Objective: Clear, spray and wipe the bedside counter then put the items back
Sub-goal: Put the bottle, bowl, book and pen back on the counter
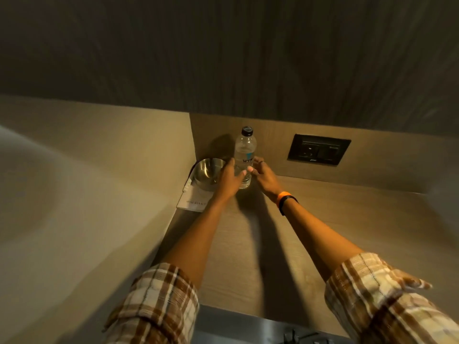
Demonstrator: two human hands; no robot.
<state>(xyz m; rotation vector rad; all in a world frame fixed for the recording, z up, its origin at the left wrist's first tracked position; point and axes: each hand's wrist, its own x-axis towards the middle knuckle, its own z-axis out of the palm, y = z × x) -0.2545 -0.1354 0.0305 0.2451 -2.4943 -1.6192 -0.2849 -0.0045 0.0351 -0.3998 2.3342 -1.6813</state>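
Observation:
A clear water bottle (245,150) with a black cap stands upright at the back of the wooden bedside counter (310,219). My left hand (229,178) is at the bottle's left side, thumb on its lower part. My right hand (264,176) is at the bottle's right side, fingers curled and touching it. Both hands cup the bottle near its base; a firm grip cannot be told. A steel bowl (208,172) sits left of the bottle on a white notepad (196,201), with a pen (188,185) along the pad's left edge.
A black switch and socket plate (318,149) is set in the back panel to the right. A padded headboard or bed edge (74,194) runs along the left. A dark wall panel rises behind. A metal fitting (298,337) shows below the counter's front edge.

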